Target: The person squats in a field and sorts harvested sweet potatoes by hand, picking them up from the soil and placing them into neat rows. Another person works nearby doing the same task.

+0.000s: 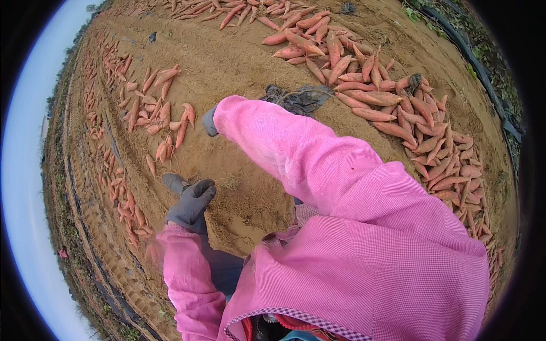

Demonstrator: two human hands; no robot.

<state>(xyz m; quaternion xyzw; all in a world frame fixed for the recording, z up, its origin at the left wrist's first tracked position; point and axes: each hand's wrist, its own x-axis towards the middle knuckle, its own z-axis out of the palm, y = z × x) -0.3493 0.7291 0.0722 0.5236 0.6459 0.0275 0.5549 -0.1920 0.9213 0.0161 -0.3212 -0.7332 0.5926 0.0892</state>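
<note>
My left hand (192, 203), in a dark grey glove, is in front of my bent leg, beside the grey toe of a shoe (173, 183). Its fingers are bent, and no object shows in them. Of my right hand (210, 122), also gloved, only a small part shows past the pink sleeve; its fingers and anything in them are hidden. The nearest sweet potatoes (181, 133) lie in a loose cluster on the soil, just left of the right hand. A long heap of sweet potatoes (375, 98) curves past my right arm.
Torn black plastic film (300, 99) lies on the soil beyond my right forearm. More sweet potatoes (123, 200) lie in a row at the left, beside tyre tracks (123, 277). A dark strip (469, 53) runs along green plants at the right edge.
</note>
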